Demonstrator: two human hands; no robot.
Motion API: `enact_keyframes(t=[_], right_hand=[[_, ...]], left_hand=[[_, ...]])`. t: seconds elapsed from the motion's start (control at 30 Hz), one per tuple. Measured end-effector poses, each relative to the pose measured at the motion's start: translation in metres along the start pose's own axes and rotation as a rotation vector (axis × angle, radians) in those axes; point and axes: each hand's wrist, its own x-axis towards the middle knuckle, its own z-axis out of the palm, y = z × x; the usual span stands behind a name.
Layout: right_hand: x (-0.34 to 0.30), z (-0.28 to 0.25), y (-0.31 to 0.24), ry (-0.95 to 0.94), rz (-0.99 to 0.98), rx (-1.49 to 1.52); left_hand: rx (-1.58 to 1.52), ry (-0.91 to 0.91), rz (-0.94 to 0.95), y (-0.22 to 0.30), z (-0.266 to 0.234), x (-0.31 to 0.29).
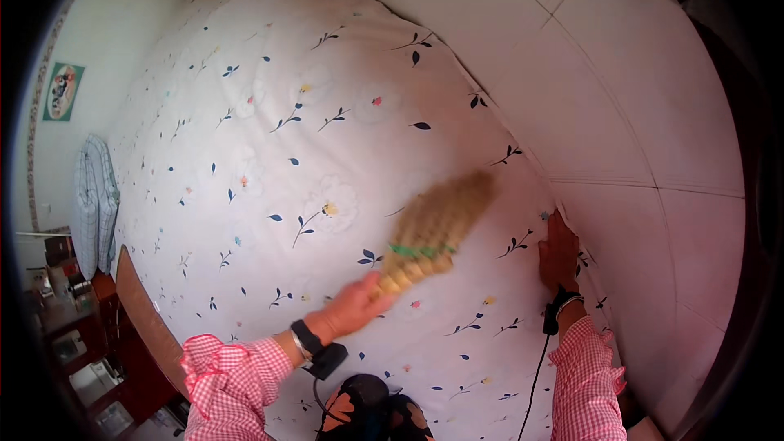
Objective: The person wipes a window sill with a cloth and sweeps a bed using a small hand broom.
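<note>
My left hand (354, 308) is closed round the handle of a straw hand broom (437, 216), bound with a green band. Its bristles fan out toward the upper right, slightly blurred, over a pale bedsheet (351, 163) printed with flowers and dark leaves. Whether the bristle tips touch the sheet I cannot tell. At the bed's right edge, my right hand (559, 251) lies on the sheet beside the wall, fingers stretched forward and holding nothing that shows. Both forearms wear pink checked sleeves with dark wrist straps.
A pale tiled wall (621, 106) runs along the bed's right side. Folded bedding (95, 204) stands at the far left, near a wooden board (147, 314) and dark red furniture (143, 376). A thin cable (536, 384) hangs from my right wrist. My knees show at the lower edge.
</note>
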Motion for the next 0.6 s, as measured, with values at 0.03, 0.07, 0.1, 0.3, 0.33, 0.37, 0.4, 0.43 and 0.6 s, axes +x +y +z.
enact_keyframes(t=[0.03, 0.07, 0.1, 0.3, 0.33, 0.37, 0.4, 0.43, 0.6], right_hand=[[-0.004, -0.011, 0.012, -0.021, 0.038, -0.038], [-0.004, -0.002, 0.012, -0.037, 0.005, -0.003], [-0.004, 0.002, 0.013, 0.009, -0.006, -0.034], [-0.002, -0.001, -0.003, 0.073, -0.046, -0.046], [-0.003, -0.003, -0.003, 0.049, -0.006, -0.045], [-0.002, -0.005, -0.004, 0.025, 0.034, -0.043], [0.000, -0.006, -0.005, 0.025, 0.024, -0.034], [0.002, -0.006, -0.006, 0.022, 0.033, -0.033], [0.014, -0.043, -0.033, -0.170, 0.232, 0.061]], left_hand=[[0.010, -0.254, 0.005, 0.005, 0.031, -0.005], [0.051, -0.393, -0.056, 0.004, 0.040, -0.026], [0.085, -0.532, -0.109, 0.004, 0.043, -0.045], [-0.391, 0.988, -0.629, -0.131, -0.090, -0.150], [-0.464, 1.167, -0.590, -0.123, -0.116, -0.153], [-0.533, 1.346, -0.544, -0.114, -0.131, -0.157], [-0.527, 1.358, -0.546, -0.118, -0.125, -0.167], [-0.464, 1.291, -0.519, -0.124, -0.108, -0.183], [0.079, 0.373, -0.643, -0.112, 0.030, -0.233]])
